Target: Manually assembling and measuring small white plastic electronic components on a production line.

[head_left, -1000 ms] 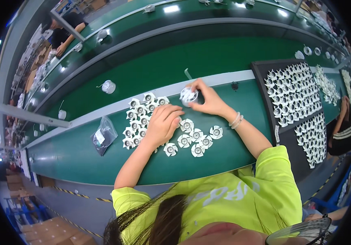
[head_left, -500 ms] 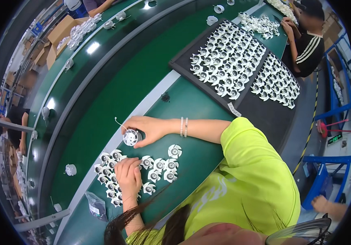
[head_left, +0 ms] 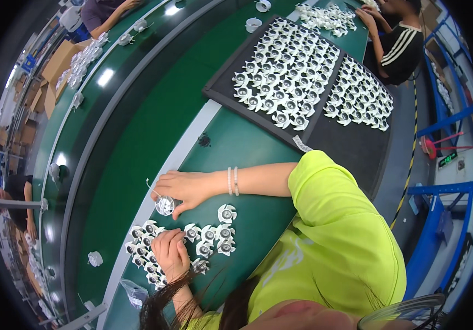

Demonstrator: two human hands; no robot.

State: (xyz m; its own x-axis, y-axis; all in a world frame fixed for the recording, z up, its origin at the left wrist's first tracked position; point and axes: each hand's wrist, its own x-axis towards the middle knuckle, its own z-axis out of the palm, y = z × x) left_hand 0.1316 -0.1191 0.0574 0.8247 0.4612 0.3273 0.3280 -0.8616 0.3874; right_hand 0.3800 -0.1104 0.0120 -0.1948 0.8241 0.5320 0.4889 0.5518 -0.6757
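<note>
My right hand (head_left: 184, 188) is curled round a small white round fan housing (head_left: 164, 205) with a thin white wire at its top, held low over the table's far edge strip. My left hand (head_left: 169, 254) lies among white fan impellers with dark hubs, its fingers bent and together; what they grip, if anything, is hidden. On its left is a cluster of impellers (head_left: 138, 249), some partly under the hand. To its right stand several more impellers (head_left: 208, 233), with a single impeller (head_left: 226, 213) just above them.
A dark tray (head_left: 214, 91) full of impellers lies beyond my right arm. Beside the table runs a green conveyor belt (head_left: 132, 159) carrying a white housing (head_left: 94, 259). A plastic bag (head_left: 134, 293) lies at lower left, dark bits (head_left: 204, 139) farther up. A co-worker (head_left: 398, 49) sits far right.
The view has shifted, so the tray and belt sit differently in the picture. My right hand, still round the housing, has come lower and closer to my left hand, which stays on the impellers.
</note>
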